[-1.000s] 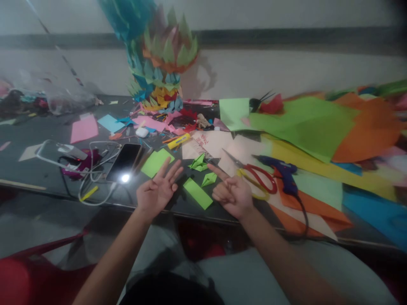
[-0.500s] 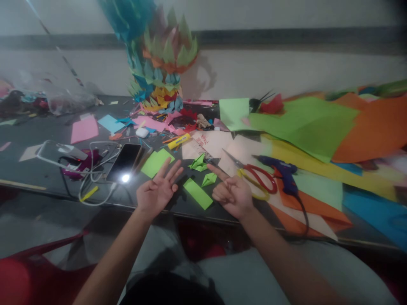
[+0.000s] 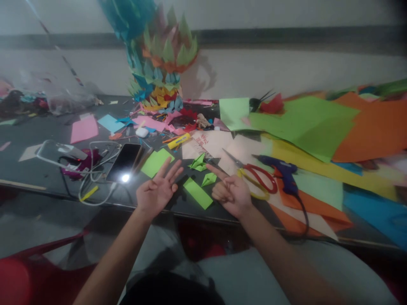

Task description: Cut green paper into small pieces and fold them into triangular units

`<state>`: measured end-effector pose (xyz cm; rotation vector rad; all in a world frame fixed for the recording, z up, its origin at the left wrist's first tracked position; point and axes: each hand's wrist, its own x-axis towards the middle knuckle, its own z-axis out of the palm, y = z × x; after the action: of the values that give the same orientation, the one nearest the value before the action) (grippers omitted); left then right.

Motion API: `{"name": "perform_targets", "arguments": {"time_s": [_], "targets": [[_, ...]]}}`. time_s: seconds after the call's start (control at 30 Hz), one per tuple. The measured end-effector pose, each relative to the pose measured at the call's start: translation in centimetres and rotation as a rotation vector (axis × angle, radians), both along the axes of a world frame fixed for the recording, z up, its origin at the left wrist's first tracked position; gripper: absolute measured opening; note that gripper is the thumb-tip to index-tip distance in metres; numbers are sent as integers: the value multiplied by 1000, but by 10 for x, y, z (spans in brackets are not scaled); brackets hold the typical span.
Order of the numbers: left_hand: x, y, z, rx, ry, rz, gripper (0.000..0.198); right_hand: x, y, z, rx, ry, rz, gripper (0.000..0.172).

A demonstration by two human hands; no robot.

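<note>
My left hand is turned palm up above the table's front edge. Its fingers are spread and nothing lies in it. Behind it is a square of green paper. My right hand holds its index finger straight out, pointing left, with the other fingers curled in and nothing visible in them. Between the hands lie a green paper strip, a small folded green paper piece and a larger folded green piece. Just right of the right hand are scissors with red and yellow handles.
A glue gun lies right of the scissors, over layered colored paper. A phone with its light on, a cable and a yellow stick lie leftward. Behind stands a folded-paper sculpture. A red chair is at lower left.
</note>
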<state>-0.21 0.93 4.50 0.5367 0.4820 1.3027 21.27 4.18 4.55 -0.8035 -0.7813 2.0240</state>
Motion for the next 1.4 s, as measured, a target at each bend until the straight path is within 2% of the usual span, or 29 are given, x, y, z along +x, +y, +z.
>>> {"name": "perform_targets", "arguments": {"time_s": [0.23,0.33,0.43,0.5,0.6,0.73,0.87,0.93,1.1,1.27,1.4], "targets": [[0,1,-1,12,43,7,88,0,0,-3,22,-5,6,58],[5,-1,-8,139,245,39,70,-2,-3,-3,127,-91,-32,52],[14,-5,-18,265,671,61,39,-4,-9,-2,366,-443,-86,36],[21,-8,-24,323,906,88,30,-4,-13,-1,567,-773,-67,24],[32,-11,-30,361,1063,209,29,-3,-19,-2,783,-1110,25,18],[36,-9,-33,280,1210,331,40,-2,-23,-3,885,-1234,108,17],[32,-7,-35,381,1414,279,38,0,-23,1,847,-1269,125,21],[30,-6,-35,458,1446,246,38,0,-21,2,816,-1246,106,22],[34,-8,-25,573,1275,226,28,-2,-15,-3,743,-1095,82,22],[39,-7,-20,444,1040,257,18,-3,-11,1,482,-753,162,27],[44,-3,-22,342,945,313,13,-5,-12,8,354,-635,200,28]]}}
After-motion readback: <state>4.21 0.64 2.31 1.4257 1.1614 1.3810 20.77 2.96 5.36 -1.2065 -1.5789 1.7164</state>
